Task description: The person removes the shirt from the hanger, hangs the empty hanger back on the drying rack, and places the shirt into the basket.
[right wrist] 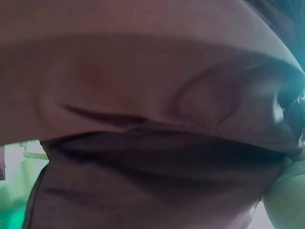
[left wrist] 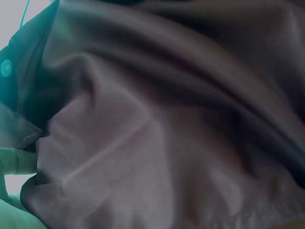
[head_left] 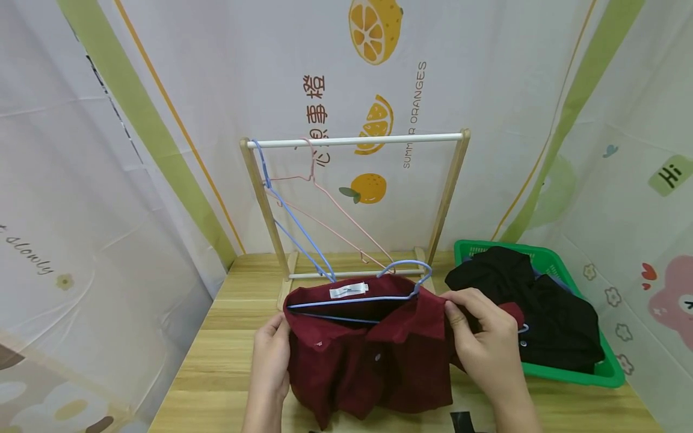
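A dark red collared shirt (head_left: 411, 367) is held up above the table, its neck opening towards me and a white label inside. Through that opening runs a blue clothes hanger (head_left: 352, 300), its hook standing out over the collar's right side. My left hand (head_left: 271, 355) pinches the shirt at the left of the collar. On the other side, the thumb and fingers of my right hand (head_left: 484, 337) grip the cloth by the right shoulder. Folded shirt fabric fills both wrist views, with a bit of the left hand (left wrist: 16, 164) and right hand (right wrist: 288, 193) at their edges.
Behind the shirt stands a small wood-framed rack with a white rail (head_left: 357, 141). Another blue hanger (head_left: 295, 210) and a pink hanger (head_left: 352, 216) hang at its left. A green basket (head_left: 612, 367) with dark clothes (head_left: 547, 307) stands on the wooden table (head_left: 227, 343) at right.
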Motion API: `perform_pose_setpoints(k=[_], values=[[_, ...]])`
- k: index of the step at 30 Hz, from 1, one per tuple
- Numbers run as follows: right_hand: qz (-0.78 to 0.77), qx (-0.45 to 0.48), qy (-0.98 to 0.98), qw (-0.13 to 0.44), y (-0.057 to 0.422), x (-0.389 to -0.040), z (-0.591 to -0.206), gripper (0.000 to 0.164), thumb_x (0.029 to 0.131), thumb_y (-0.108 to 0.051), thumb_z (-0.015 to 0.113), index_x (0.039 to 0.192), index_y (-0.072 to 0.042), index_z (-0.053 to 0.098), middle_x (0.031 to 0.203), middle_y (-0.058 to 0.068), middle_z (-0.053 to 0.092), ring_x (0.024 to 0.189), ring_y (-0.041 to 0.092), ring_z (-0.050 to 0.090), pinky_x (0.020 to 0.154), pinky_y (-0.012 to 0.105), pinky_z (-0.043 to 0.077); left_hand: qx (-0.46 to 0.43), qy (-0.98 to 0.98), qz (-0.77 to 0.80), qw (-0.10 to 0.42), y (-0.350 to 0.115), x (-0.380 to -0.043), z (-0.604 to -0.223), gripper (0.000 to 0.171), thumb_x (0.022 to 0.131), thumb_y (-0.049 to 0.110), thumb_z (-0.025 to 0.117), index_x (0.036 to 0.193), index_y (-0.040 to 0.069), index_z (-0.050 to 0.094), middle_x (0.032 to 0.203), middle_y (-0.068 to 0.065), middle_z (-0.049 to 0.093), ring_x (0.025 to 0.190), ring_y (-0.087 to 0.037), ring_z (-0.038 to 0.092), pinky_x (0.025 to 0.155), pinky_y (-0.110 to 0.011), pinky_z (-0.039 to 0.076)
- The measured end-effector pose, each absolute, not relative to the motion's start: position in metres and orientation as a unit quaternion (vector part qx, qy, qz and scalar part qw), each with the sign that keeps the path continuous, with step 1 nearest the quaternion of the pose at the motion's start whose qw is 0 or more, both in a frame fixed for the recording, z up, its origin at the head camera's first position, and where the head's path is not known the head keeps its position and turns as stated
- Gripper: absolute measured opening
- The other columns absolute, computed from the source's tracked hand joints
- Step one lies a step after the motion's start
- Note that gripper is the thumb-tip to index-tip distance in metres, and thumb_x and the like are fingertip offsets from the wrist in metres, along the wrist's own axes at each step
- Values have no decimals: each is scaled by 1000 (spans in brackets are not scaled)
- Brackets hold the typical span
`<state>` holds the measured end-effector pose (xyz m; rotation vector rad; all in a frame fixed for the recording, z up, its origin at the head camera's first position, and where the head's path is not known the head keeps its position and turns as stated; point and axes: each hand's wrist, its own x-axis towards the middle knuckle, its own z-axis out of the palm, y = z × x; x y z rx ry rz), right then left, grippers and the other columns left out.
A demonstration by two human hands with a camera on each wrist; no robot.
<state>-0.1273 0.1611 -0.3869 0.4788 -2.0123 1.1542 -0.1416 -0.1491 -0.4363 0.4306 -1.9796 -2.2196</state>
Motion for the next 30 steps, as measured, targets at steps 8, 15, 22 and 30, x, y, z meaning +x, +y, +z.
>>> perform_pose_setpoints(k=[8, 15, 22, 30], values=[[439, 172, -795, 383, 162, -129, -390, 25, 90, 15, 72, 99, -7, 80, 93, 4, 76, 89, -5, 63, 84, 5, 49, 140, -659, -737, 50, -153, -140, -437, 39, 115, 24, 40, 138, 0, 59, 116, 2, 64, 105, -7, 58, 88, -23, 51], [428, 164, -794, 399, 163, -129, -389, 24, 91, 14, 72, 99, -6, 80, 92, 4, 76, 90, -6, 62, 85, 4, 48, 109, -749, -621, 203, -148, -130, -419, 36, 114, 28, 49, 136, 8, 69, 126, -12, 73, 99, 1, 70, 86, -15, 56], [436, 158, -798, 385, 162, -128, -391, 21, 92, 13, 72, 99, -5, 80, 94, 4, 76, 90, -6, 62, 86, 4, 48, 94, -788, -561, 236, -141, -124, -414, 32, 109, 26, 62, 131, 6, 74, 121, -14, 79, 96, 10, 66, 82, -8, 52], [445, 188, -766, 425, 161, -131, -395, 32, 85, 21, 73, 98, -6, 81, 90, 9, 76, 90, -5, 64, 86, 5, 49, 93, -727, -641, 228, -140, -127, -417, 30, 111, 20, 58, 124, -2, 74, 105, -10, 77, 86, 1, 68, 76, -16, 59]])
